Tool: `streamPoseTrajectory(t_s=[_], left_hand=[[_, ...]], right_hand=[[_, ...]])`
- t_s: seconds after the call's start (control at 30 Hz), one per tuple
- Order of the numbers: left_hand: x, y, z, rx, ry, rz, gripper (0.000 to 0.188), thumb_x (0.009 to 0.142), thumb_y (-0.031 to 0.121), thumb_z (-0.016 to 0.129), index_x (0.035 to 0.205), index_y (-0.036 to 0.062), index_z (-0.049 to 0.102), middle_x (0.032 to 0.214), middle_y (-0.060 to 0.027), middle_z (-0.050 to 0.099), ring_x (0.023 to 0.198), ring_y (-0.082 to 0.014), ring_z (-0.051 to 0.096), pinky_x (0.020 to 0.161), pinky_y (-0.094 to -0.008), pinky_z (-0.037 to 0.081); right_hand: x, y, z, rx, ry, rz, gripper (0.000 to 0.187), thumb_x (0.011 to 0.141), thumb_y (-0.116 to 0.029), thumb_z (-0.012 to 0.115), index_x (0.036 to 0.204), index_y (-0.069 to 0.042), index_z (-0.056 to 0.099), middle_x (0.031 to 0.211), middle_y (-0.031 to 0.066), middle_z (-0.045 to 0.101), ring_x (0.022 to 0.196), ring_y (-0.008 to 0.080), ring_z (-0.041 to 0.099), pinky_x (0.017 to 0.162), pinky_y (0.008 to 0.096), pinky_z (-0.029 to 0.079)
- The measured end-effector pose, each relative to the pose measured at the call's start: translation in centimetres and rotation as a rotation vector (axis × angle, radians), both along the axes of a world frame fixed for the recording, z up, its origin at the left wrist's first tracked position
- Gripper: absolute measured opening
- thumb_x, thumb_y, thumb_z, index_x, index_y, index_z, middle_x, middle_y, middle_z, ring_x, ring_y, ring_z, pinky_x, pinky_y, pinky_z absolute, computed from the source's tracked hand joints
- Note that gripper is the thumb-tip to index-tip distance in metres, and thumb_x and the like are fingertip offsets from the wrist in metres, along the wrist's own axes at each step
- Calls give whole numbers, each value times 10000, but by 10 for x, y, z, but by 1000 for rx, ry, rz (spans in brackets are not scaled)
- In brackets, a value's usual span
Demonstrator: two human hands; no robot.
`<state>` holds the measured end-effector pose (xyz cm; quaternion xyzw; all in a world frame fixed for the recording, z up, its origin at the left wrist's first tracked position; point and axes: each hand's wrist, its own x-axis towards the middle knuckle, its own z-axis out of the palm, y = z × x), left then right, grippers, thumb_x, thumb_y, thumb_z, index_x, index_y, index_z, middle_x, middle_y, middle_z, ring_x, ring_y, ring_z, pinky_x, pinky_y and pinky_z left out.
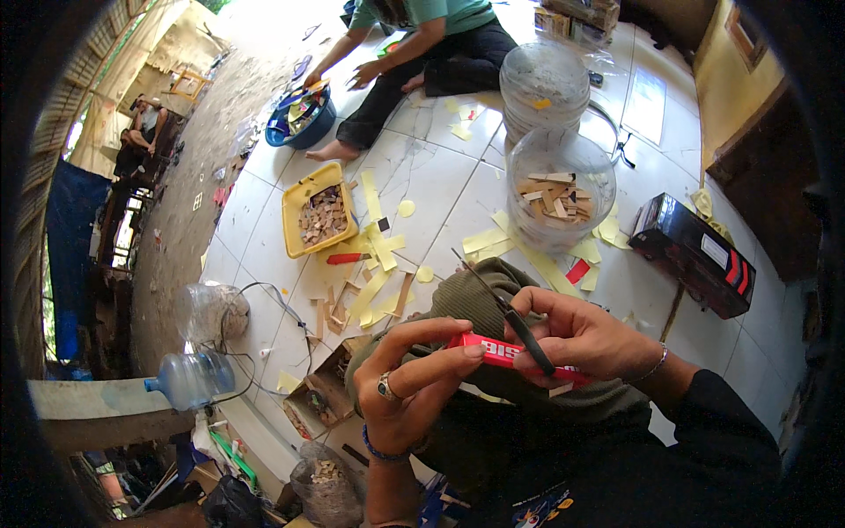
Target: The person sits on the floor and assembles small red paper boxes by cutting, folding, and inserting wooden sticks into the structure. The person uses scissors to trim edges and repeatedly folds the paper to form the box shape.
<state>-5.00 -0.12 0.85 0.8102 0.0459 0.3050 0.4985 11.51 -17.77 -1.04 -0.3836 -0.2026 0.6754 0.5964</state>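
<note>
In front of my lap a red strip with white lettering [497, 349] is stretched between my two hands. My left hand [400, 365], with a ring and a bracelet, pinches its left end between thumb and fingers. My right hand [576, 330] holds the strip's right part and also a pair of scissors [521, 330] with dark handles. The thin blades point up and to the left, away from the strip. Fingers hide part of the handles and of the strip. Under the hands lies the olive-green cloth [466, 295] over my leg.
Yellow paper scraps [378, 251] lie ahead, beside a yellow basket [290, 224] of small wooden pieces. Right of them stand clear plastic tubs [607, 172] and a black box [678, 238]. Another person [440, 44] reaches into a blue basin [308, 141]. Left, a blue bottle [198, 380] lies sideways.
</note>
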Motion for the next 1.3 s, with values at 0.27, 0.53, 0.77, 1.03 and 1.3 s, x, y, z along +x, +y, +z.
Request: streamPoseTrajectory(t_s=[0.27,0.53,0.77,1.03,1.3], left_hand=[[-9,6,8,50,89,-19,304,754,-24,807,1014,120,747,1073,-153,706,956,-253,716,789,-347,584],[-7,-7,11,78,83,146,347,765,-86,777,1058,96,738,1090,-135,700,998,-246,705,839,-325,577],[-3,-44,-11,-504,-219,351,243,835,-91,757,1018,-7,622,1027,-137,695,909,-156,674,811,-255,540],[-4,-53,-10,-821,-249,375,335,854,-78,738,1138,3,580,1007,-120,717,868,-130,696,764,-237,559],[-7,-60,1,-717,-203,362,569,843,-16,753,1292,22,406,1011,-147,704,866,-180,698,818,-299,577]], right_hand=[[-2,5,3,-34,-28,22,344,996,-187,634,1249,-57,441,887,30,690,745,74,637,592,210,488],[-8,3,6,41,-76,-134,341,980,-84,615,1251,-60,409,1008,67,678,894,83,638,694,216,506],[-28,1,8,103,-305,-313,481,921,-24,648,1263,-82,316,1112,85,625,1027,150,671,823,246,538],[-29,-2,10,116,-846,-298,505,819,20,716,1184,-41,372,1149,125,573,987,166,676,790,286,565],[-24,-5,9,422,-1269,-450,602,739,-127,874,1175,-31,471,989,146,676,834,253,702,710,357,561]])
